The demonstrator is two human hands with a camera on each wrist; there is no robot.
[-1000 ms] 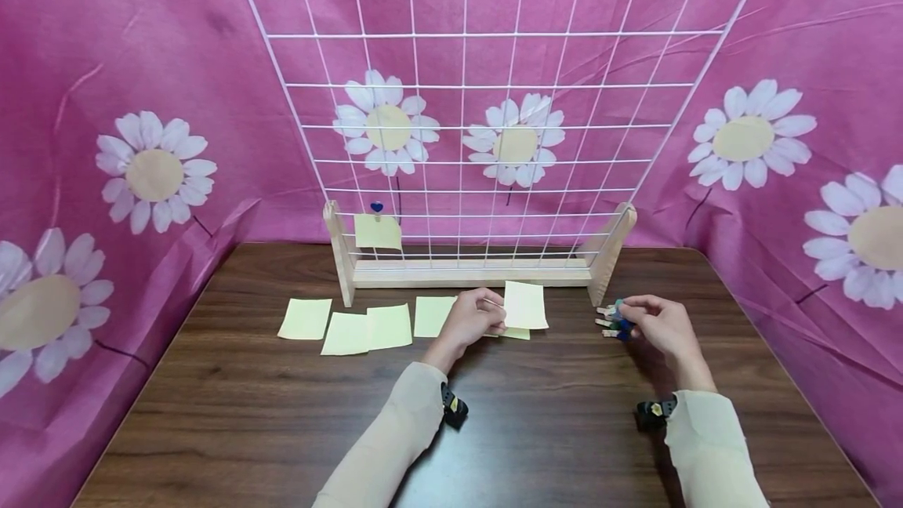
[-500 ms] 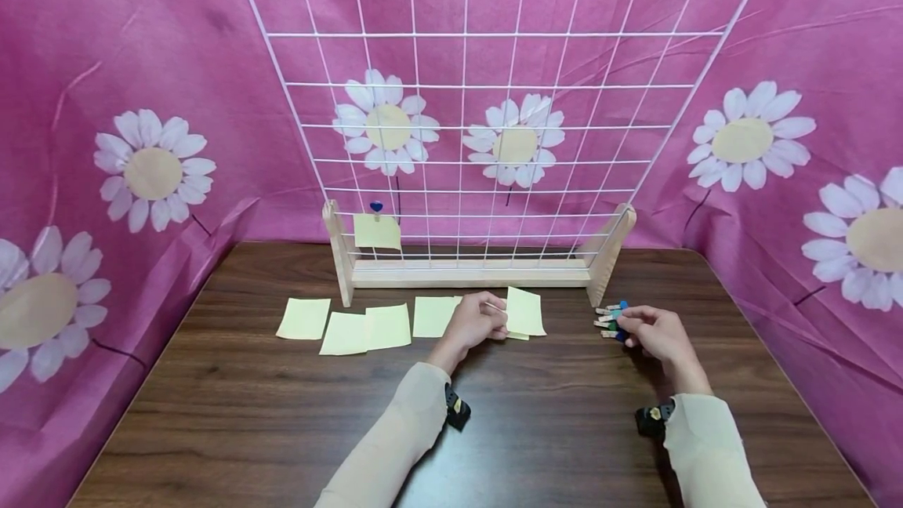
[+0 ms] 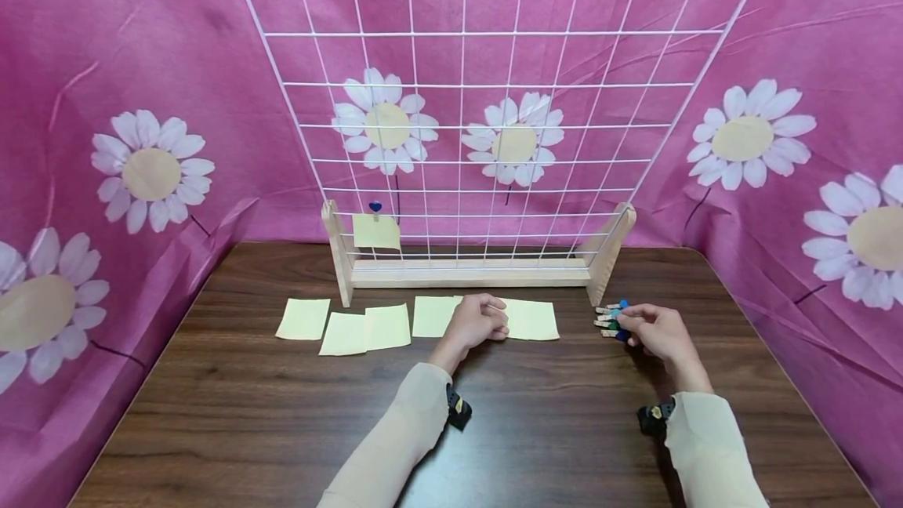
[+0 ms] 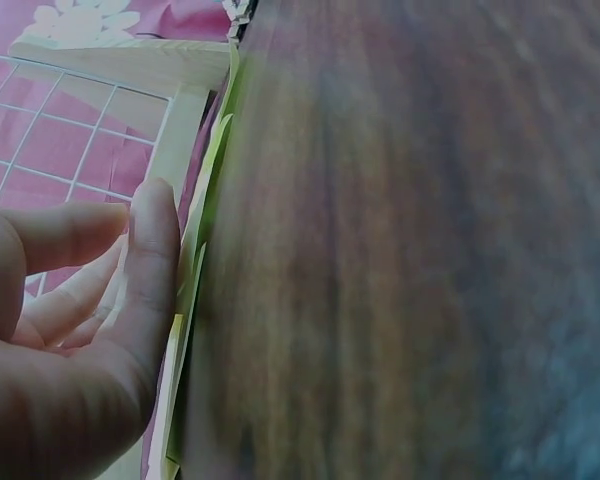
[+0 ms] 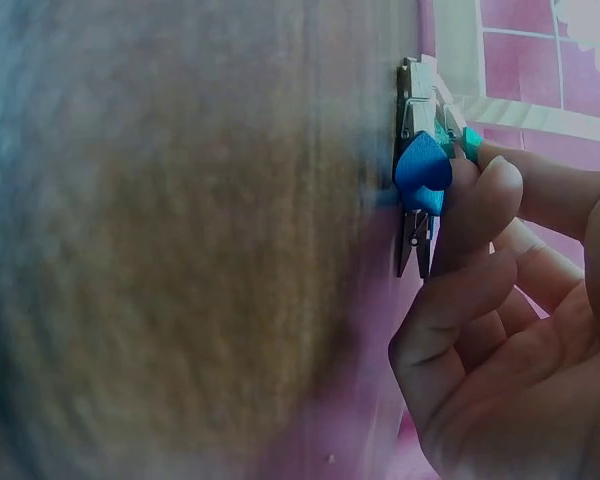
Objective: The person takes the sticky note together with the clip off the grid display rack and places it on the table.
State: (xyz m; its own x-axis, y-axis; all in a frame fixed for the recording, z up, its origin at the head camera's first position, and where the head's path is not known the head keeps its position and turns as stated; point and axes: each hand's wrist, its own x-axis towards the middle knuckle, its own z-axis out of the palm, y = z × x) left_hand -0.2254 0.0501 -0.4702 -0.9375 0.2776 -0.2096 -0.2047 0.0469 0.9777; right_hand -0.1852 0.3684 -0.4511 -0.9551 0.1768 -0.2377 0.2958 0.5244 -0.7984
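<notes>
Several yellow sticky notes (image 3: 378, 326) lie in a row on the wooden table. Over the row is my left hand (image 3: 476, 328), its thumb and index fingertip slightly apart in the left wrist view with nothing held between them. A note (image 3: 532, 321) lies flat just right of its fingertips. By the grid's right foot, my right hand (image 3: 658, 333) reaches into a small group of heart-topped wooden clothespins (image 3: 610, 321). Its fingertips close about a clothespin with a green heart (image 5: 471, 144), partly hidden. A blue-heart clothespin (image 5: 423, 172) stands beside the fingers.
A white wire grid (image 3: 463, 86) stands upright in a wooden base (image 3: 471, 278) at the table's back. One note (image 3: 376, 233) hangs low on its left under a blue-heart clip (image 3: 375, 207). Pink flowered cloth (image 3: 233, 45) surrounds the table.
The note that my left hand held upright has been let go and now lies flat on the table. My right hand shifted slightly right among the clothespins, then stayed nearly still.
</notes>
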